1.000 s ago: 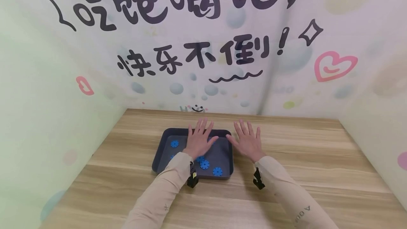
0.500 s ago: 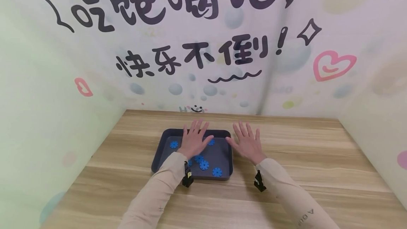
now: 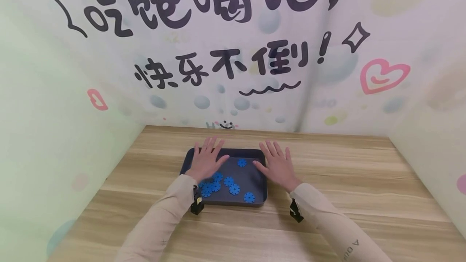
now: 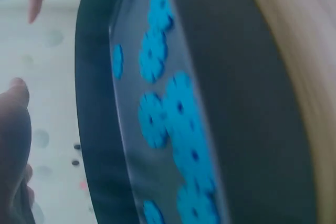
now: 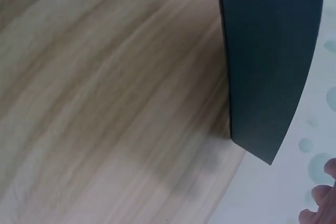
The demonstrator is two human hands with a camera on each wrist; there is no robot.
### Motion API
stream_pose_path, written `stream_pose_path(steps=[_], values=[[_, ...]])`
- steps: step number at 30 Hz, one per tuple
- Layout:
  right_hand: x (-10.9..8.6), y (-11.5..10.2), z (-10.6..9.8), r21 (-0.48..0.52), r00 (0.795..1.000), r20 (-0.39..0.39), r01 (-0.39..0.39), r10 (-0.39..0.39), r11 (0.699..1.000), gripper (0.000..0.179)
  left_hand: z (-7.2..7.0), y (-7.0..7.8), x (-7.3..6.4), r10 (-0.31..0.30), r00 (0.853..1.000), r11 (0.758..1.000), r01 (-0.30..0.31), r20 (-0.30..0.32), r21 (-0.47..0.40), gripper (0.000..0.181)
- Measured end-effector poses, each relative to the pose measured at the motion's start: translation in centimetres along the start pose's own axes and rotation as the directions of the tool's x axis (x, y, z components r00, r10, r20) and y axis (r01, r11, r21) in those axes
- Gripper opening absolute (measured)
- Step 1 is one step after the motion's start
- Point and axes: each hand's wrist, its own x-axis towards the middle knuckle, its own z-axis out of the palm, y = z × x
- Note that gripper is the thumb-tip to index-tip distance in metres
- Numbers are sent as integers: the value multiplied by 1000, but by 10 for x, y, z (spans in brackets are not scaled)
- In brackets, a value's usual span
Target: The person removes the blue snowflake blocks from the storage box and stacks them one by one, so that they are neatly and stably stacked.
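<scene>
Reaching over the left end of the dark tray (image 3: pixel 251 178), the left hand (image 3: pixel 204 164) has straight fingers fanned apart, thumb out to the right, and holds nothing. Together with its beige sleeve (image 3: pixel 156 217) it hides much of that end, so the full number of discs cannot be told. Beside the wrist, below the thumb, a cluster of blue notched discs (image 3: pixel 215 186) lies flat inside, some overlapping. The tray's long axis runs left to right on the wooden table (image 3: pixel 236 233). Further right, a lone disc (image 3: pixel 242 163) lies near the far wall, close to the right thumb, and a nearer disc (image 3: pixel 249 197) sits by the near wall. The right hand (image 3: pixel 279 168) spreads over the right rim, empty, its straight fingers pointing away; whether it touches the rim, I cannot tell. The left wrist view is blurred and crops both tray ends; the right wrist view cuts off the fingers at its edge
</scene>
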Motion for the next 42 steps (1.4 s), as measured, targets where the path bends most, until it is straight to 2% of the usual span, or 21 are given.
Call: stream_pose_path(steps=[5, 12, 15, 18, 23, 28, 35, 42], values=[[0, -5, -1, 33, 997, -38, 61, -60, 998, 66, 2, -25, -7, 41, 995, 999, -40, -88, 17, 62], [1, -11, -1, 124, 988, -58, 150, -144, 981, 59, -3, -52, -16, 37, 984, 999, -42, -175, -23, 59], [4, -15, 0, 154, 987, -55, 160, -154, 975, 56, -5, -59, -19, 38, 972, 996, -56, -233, -69, 55], [7, -18, 3, 183, 990, -49, 142, -136, 973, 50, -6, -65, -23, 5, 967, 991, -38, -253, -125, 51], [13, -24, 6, 242, 995, -32, 104, -99, 965, 41, -4, -75, -27, -103, 970, 978, 58, -221, -201, 47], [22, -29, 12, 288, 997, 25, 66, -77, 955, 38, 1, -85, -32, -212, 961, 948, 158, -178, -276, 44], [26, -38, 15, 354, 992, 113, 16, -59, 935, 37, 8, -99, -35, -272, 954, 902, 208, -123, -379, 39], [31, -41, 18, 444, 984, 161, 0, -79, 896, 40, 8, -102, -33, -313, 948, 841, 246, -63, -482, 34]])
